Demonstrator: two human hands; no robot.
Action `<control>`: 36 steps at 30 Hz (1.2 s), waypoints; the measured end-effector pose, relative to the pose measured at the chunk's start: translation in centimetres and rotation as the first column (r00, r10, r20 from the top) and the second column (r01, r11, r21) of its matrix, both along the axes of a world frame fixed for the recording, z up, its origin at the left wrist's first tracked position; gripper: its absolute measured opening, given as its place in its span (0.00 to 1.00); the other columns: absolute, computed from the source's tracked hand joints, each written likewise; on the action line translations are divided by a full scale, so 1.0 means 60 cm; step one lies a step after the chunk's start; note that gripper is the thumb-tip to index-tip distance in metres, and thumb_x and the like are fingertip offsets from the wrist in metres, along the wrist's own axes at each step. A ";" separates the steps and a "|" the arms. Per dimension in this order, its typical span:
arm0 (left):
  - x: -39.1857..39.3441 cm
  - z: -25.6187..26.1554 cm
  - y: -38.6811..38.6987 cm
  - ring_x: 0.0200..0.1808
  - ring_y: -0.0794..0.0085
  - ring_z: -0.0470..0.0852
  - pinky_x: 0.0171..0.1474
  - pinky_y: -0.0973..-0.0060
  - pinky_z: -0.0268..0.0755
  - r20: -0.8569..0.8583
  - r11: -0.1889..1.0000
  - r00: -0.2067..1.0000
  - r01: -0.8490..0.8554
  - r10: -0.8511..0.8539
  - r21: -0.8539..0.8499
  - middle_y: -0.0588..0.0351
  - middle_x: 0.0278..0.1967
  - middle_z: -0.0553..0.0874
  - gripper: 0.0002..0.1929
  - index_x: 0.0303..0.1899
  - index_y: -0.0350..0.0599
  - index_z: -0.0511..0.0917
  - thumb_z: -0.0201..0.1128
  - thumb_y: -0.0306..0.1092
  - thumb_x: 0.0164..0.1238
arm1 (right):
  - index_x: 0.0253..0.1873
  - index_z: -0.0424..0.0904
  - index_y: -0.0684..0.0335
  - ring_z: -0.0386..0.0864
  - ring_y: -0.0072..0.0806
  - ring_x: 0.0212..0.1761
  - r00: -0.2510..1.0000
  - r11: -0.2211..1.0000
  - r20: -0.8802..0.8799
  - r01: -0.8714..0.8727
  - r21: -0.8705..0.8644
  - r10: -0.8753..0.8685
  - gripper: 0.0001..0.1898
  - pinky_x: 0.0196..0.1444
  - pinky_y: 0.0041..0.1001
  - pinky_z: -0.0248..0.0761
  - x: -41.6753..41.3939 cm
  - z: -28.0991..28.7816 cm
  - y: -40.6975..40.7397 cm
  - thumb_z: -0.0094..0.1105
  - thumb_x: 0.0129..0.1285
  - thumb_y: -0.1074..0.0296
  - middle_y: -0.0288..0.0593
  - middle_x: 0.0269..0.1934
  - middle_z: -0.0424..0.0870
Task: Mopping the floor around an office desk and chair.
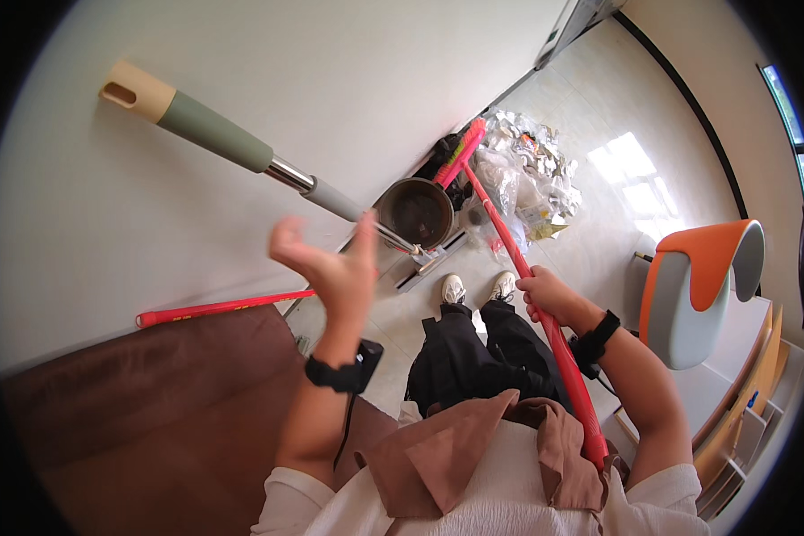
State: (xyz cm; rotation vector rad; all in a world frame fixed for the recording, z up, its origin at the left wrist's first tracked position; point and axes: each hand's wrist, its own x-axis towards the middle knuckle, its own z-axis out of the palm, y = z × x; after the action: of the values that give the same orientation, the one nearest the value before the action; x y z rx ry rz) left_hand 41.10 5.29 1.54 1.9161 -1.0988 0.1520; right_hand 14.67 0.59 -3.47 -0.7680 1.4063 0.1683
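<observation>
My right hand (551,295) grips the red handle of a broom (502,231), whose pink bristle head rests by the wall at a heap of plastic bags and wrappers (529,174). My left hand (338,268), slightly blurred, is raised with thumb and fingers apart and nothing in it. Behind it, a mop (214,137) with a green and beige grip leans on the wall, its flat head down on the floor. Near the mop's lower end stands a round bucket (417,213) with dark contents.
Another red pole (224,308) leans low on the wall at the left, behind a brown covered surface (174,415). An orange and grey chair (693,295) stands at the right, near a wooden-edged piece of furniture (744,402). Black bags (442,157) lie against the wall.
</observation>
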 end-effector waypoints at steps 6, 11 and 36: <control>0.091 -0.045 -0.072 0.45 0.66 0.65 0.48 0.74 0.59 -0.600 0.961 0.798 -0.210 0.063 -0.180 0.45 0.48 0.62 0.34 0.50 0.32 0.56 0.67 0.41 0.47 | 0.38 0.59 0.71 0.68 0.25 0.12 0.999 0.999 0.033 -0.034 0.020 0.033 0.11 0.10 0.24 0.64 -0.009 0.009 0.005 0.46 0.57 0.69 0.41 0.21 0.66; 0.075 -0.046 -0.065 0.31 0.79 0.70 0.35 0.80 0.63 -0.738 0.996 0.674 0.081 -0.024 0.042 0.58 0.25 0.75 0.14 0.25 0.37 0.72 0.58 0.41 0.58 | 0.39 0.58 0.70 0.68 0.25 0.13 1.000 0.999 0.011 -0.016 0.051 0.015 0.11 0.10 0.24 0.64 -0.017 0.007 0.025 0.46 0.57 0.70 0.41 0.21 0.66; -0.026 -0.024 0.025 0.34 0.76 0.75 0.40 0.81 0.64 -0.698 0.989 0.715 0.132 -0.044 0.073 0.51 0.29 0.79 0.12 0.31 0.35 0.71 0.56 0.37 0.60 | 0.37 0.55 0.63 0.65 0.21 0.10 0.998 0.990 0.056 -0.024 0.136 0.017 0.09 0.08 0.21 0.61 -0.055 0.008 0.070 0.45 0.57 0.73 0.36 0.19 0.63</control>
State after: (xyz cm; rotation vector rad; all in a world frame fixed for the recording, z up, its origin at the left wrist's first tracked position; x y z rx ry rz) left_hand 39.52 6.82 0.12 1.7693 -0.6735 -0.6682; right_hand 11.35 4.82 -2.99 -0.6694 1.3211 0.2548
